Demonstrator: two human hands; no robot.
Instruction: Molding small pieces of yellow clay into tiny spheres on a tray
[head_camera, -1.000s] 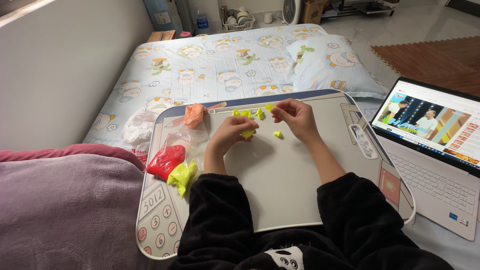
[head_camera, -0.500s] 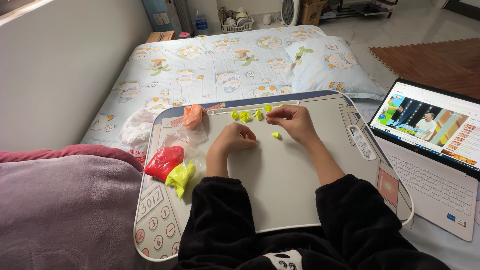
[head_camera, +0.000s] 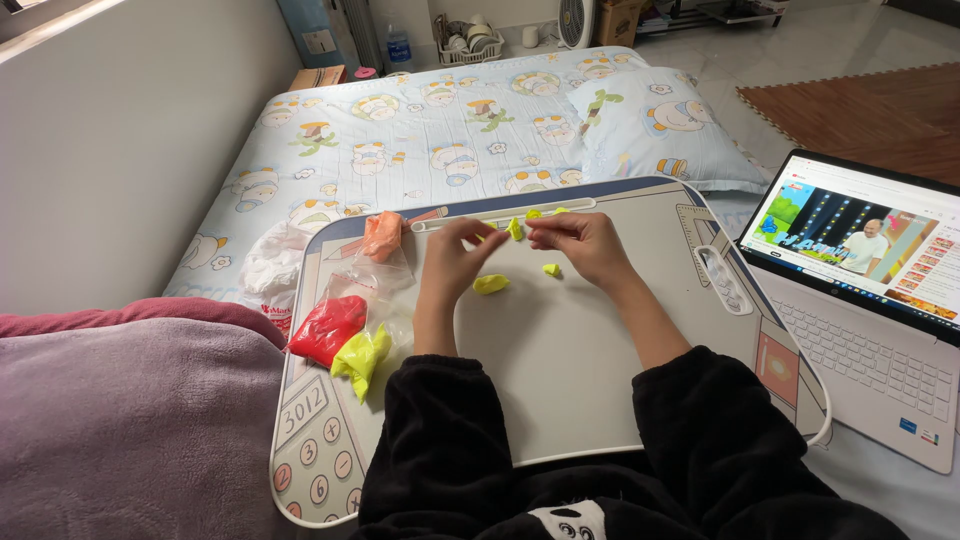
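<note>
Left hand (head_camera: 458, 258) and right hand (head_camera: 580, 240) raised over lap tabletop (head_camera: 570, 380), fingertips pinching small yellow-green clay bit (head_camera: 515, 229) btwn them. Two more clay lumps (head_camera: 490, 284) on tabletop just below. Bagged red clay (head_camera: 326, 328), yellow clay (head_camera: 360, 355), orange clay (head_camera: 383, 234) at left edge. Open laptop (head_camera: 860, 300) to right, on bed (head_camera: 400, 130).

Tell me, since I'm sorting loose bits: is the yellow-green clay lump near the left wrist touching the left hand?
Apart. The head view shows bare tray surface between the clay lump and the left hand, which is raised toward the right hand.
</note>
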